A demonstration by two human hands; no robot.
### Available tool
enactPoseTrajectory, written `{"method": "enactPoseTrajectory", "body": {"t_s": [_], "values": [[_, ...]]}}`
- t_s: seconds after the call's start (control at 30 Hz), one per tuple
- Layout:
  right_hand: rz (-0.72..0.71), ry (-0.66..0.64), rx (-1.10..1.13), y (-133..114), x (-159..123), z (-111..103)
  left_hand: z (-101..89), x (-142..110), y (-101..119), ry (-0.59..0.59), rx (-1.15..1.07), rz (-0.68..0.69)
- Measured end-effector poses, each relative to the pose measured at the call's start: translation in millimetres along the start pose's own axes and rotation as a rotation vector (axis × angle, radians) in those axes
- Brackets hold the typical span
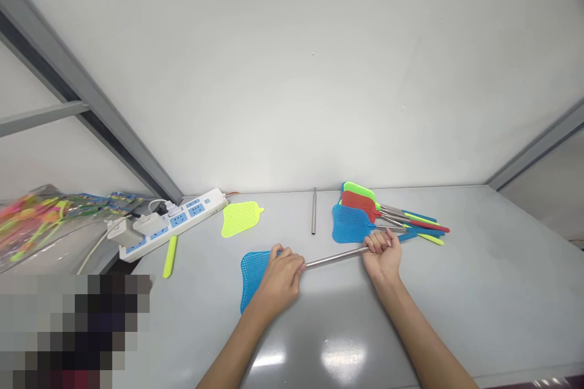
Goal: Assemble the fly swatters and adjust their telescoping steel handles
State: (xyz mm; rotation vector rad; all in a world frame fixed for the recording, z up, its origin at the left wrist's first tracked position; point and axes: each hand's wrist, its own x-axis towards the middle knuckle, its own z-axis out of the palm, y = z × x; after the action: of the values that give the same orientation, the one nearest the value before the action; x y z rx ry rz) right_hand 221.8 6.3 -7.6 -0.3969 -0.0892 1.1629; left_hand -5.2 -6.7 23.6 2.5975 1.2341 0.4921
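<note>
A blue fly swatter (253, 275) with a metal telescopic rod lies across both hands, its rod drawn out long. My left hand (283, 273) is closed around the rod close to the blue head and covers part of it. My right hand (382, 253) wraps the other end of the rod, where a blue handle sticks out to the right. Just behind my right hand lies a pile of swatters with a blue head (351, 223), a red head (358, 204) and a green head. A loose metal rod (314, 213) rests apart between the pile and a yellow swatter head (241, 219).
A white power strip (182, 223) with plugged-in adapters stands at the left, a yellow handle (170, 256) in front of it. Clear plastic bags with colourful items (36, 219) lie at the far left. A wall (319, 73) rises behind the grey table (493, 279). The lower left corner is pixelated.
</note>
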Motion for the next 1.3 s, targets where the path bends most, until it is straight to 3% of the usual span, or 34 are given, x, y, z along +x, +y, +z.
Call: {"method": "enactPoseTrajectory", "body": {"t_s": [1.3], "values": [[0.061,-0.009,-0.002,22.0,-17.1,2.6,2.5,-6.5,-13.0,0.002,0.001,-0.045]]}}
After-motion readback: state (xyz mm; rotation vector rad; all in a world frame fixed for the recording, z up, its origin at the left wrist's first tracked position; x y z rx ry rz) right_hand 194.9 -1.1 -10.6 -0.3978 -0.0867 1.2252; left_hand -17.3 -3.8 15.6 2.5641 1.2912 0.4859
